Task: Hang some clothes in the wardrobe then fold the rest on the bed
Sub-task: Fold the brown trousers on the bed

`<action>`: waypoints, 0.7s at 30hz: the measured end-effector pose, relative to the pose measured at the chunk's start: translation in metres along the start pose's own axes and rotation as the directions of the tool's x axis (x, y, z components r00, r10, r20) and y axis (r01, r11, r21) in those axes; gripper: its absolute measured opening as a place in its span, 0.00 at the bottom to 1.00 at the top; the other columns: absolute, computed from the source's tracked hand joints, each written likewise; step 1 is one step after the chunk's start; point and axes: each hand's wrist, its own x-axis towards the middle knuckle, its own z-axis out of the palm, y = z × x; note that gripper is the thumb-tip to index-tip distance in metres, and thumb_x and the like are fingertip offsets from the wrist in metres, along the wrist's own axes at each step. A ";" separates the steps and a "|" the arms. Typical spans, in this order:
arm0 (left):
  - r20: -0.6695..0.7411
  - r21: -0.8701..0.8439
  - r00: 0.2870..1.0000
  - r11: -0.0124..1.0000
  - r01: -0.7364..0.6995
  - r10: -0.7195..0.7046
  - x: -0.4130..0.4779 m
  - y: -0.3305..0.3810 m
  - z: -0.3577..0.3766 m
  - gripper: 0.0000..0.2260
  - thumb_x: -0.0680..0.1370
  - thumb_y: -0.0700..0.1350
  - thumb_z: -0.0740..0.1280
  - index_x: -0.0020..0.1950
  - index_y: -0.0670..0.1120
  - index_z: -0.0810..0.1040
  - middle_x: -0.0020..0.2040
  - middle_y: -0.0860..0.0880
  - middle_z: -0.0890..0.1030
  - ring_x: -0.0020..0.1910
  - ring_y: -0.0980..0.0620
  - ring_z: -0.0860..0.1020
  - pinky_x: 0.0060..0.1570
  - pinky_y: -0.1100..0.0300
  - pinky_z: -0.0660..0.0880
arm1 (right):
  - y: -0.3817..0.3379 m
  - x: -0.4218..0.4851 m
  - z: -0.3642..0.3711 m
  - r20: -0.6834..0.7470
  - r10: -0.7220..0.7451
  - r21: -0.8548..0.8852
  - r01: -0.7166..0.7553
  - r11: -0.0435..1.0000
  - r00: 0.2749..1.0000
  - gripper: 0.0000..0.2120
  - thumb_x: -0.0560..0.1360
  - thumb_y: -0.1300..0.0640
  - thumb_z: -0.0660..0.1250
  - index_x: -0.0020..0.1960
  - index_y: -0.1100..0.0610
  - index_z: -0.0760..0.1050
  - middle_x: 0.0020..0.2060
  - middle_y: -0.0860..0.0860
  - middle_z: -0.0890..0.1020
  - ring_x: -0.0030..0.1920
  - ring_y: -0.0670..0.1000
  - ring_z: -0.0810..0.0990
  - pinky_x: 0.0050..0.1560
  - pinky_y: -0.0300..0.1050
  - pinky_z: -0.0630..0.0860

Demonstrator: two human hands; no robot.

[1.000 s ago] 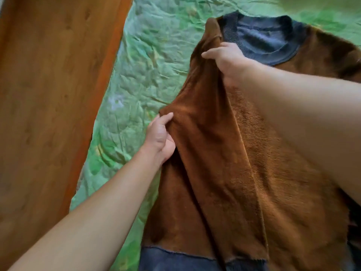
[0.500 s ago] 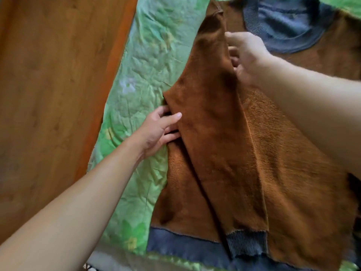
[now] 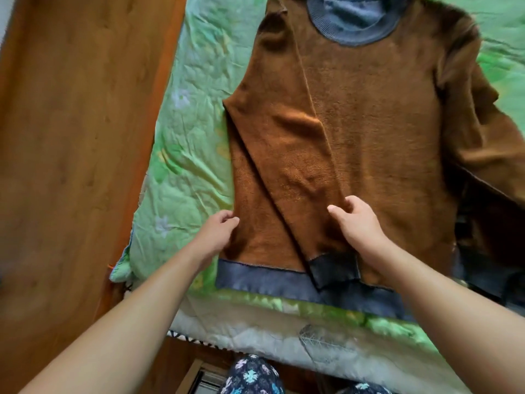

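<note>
Brown sweater (image 3: 369,137), flat on bedcover (image 3: 193,172). Your left hand (image 3: 217,233) curls at its edge, grip unclear; right hand (image 3: 360,226) rests relaxed on folded sleeve (image 3: 287,155).

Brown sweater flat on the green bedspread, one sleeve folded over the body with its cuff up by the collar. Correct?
Not quite. The cuff of the folded sleeve lies down at the hem band, at the end nearest the person, not up by the collar. The rest holds: the brown sweater lies flat on the green bedspread. The head view shows it.
</note>
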 end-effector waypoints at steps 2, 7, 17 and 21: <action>0.024 -0.093 1.000 0.996 0.014 -0.011 -0.005 -0.001 0.001 0.11 0.83 0.39 0.57 0.60 0.46 0.77 0.37 0.50 0.74 0.32 0.56 0.70 0.26 0.65 0.65 | 0.027 -0.017 0.008 0.023 0.007 0.029 -0.007 1.000 1.000 0.16 0.79 0.47 0.67 0.61 0.54 0.79 0.55 0.49 0.84 0.57 0.53 0.81 0.63 0.53 0.76; -0.068 -0.220 0.997 0.974 -0.060 0.046 -0.015 -0.008 -0.004 0.05 0.81 0.43 0.67 0.47 0.45 0.81 0.37 0.52 0.83 0.37 0.55 0.78 0.28 0.70 0.72 | 0.065 -0.047 0.018 0.065 0.015 0.155 -0.025 0.988 0.998 0.07 0.81 0.56 0.67 0.56 0.54 0.81 0.52 0.50 0.85 0.56 0.54 0.82 0.61 0.50 0.76; -0.207 0.444 0.815 0.794 -0.415 0.541 -0.056 -0.034 0.025 0.10 0.78 0.46 0.70 0.59 0.49 0.77 0.50 0.50 0.77 0.45 0.54 0.77 0.49 0.61 0.73 | 0.069 -0.065 0.029 0.100 0.033 0.247 -0.057 0.967 0.994 0.06 0.81 0.55 0.66 0.55 0.52 0.80 0.49 0.49 0.84 0.52 0.52 0.81 0.53 0.46 0.77; 0.148 -0.100 0.987 0.994 -0.039 0.053 -0.075 -0.019 0.095 0.20 0.79 0.49 0.71 0.67 0.44 0.71 0.54 0.45 0.82 0.50 0.50 0.84 0.53 0.54 0.80 | 0.066 -0.064 0.030 0.197 0.129 0.484 -0.211 0.849 0.972 0.07 0.79 0.58 0.68 0.55 0.56 0.82 0.52 0.55 0.86 0.57 0.58 0.83 0.65 0.60 0.76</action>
